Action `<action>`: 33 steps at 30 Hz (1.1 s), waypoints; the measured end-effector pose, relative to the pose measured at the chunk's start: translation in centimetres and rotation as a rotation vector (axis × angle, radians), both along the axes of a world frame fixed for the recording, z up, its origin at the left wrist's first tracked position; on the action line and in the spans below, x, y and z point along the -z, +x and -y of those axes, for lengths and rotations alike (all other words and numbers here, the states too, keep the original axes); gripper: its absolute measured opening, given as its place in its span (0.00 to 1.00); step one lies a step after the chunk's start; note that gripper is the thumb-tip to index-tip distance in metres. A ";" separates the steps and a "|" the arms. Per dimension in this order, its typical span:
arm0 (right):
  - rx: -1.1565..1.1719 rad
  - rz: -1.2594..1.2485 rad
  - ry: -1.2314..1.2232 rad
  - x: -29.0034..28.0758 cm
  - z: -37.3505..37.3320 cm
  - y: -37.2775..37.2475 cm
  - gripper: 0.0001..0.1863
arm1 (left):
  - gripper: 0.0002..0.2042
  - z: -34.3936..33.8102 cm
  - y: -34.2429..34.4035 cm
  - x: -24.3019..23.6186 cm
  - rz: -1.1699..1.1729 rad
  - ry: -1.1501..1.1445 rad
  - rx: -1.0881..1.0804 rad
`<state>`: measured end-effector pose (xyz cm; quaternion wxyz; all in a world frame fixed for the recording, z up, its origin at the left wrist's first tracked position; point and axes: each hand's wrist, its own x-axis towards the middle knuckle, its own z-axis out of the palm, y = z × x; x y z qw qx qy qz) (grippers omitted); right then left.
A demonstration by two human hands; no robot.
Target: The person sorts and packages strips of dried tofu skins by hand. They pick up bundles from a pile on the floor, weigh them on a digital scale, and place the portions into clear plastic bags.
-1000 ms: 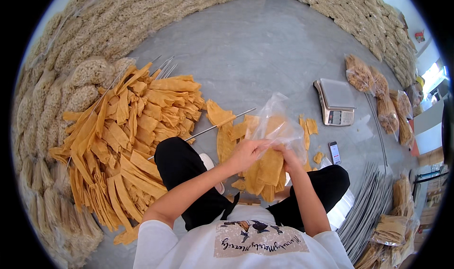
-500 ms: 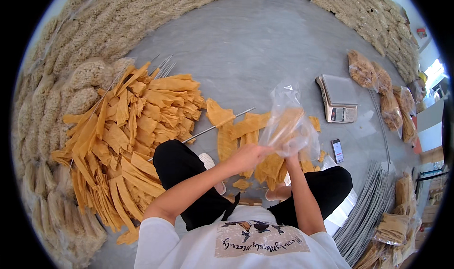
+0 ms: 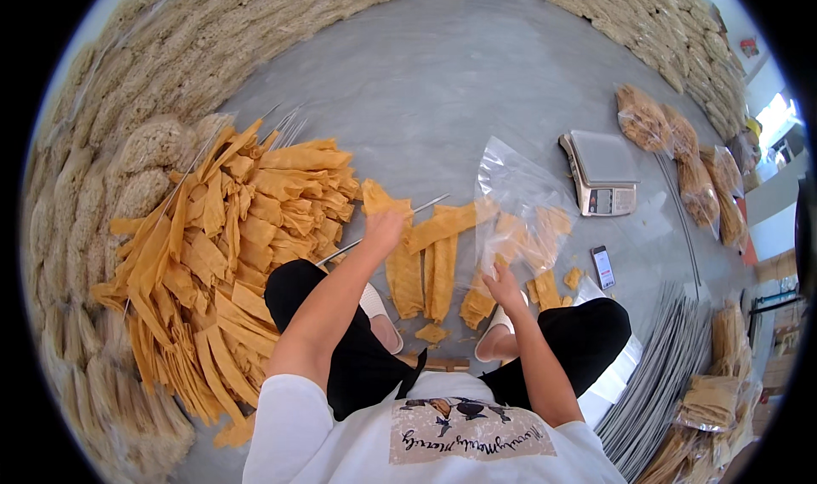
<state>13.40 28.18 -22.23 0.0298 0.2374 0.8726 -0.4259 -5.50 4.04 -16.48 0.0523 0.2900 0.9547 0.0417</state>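
Observation:
My right hand (image 3: 505, 288) is closed on the lower edge of a clear plastic bag (image 3: 511, 173), which stands up and leans away from me. Through its film show yellow strips that look like dried tofu skin; whether they are inside or behind it I cannot tell. Further left, my left hand (image 3: 387, 231) reaches down onto a folded yellow tofu skin strip (image 3: 380, 200), its fingers appearing closed on it. A thin metal rod (image 3: 431, 202) passes by this hand. More tofu skin strips (image 3: 440, 271) lie on the floor between my feet.
A large heap of tofu skin (image 3: 247, 220) lies to my left. At the right are a scale (image 3: 600, 165), a phone (image 3: 602, 267), filled bags (image 3: 642, 118) and a bundle of grey rods (image 3: 655, 382). Stacked bagged goods (image 3: 153, 67) line the far and left sides.
My left hand has let go of the bag and moved left to the tofu skin strip by the rod. The bag, still in my right hand, has spread wider and tipped leftward.

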 end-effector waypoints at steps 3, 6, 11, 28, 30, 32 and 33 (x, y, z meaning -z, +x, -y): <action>-0.049 -0.087 -0.023 -0.4 -0.3 0.3 0.27 | 0.06 -0.7 0.0 -0.7 0.033 -0.071 0.078; -0.053 -0.114 -0.002 0.2 -0.2 0.4 0.26 | 0.04 -0.9 0.3 -3.1 -0.047 0.107 0.094; -0.059 -0.219 -0.082 -0.1 0.3 -0.1 0.32 | 0.03 -3.5 1.8 -9.3 -0.201 0.318 0.129; 0.181 -0.427 -0.254 -6.5 1.5 -4.8 0.20 | 0.24 -10.4 3.9 -12.6 0.223 1.395 -0.029; 0.273 -0.384 -0.263 -1.4 2.8 -4.5 0.19 | 0.27 -11.2 7.2 -4.5 0.296 1.428 -0.220; 0.366 -0.259 -0.240 5.2 3.4 -3.1 0.19 | 0.27 -11.8 9.8 2.8 0.499 1.397 -0.450; 0.336 -0.203 -0.263 7.8 4.1 -2.6 0.18 | 0.27 -11.1 9.8 7.8 0.480 1.291 -0.582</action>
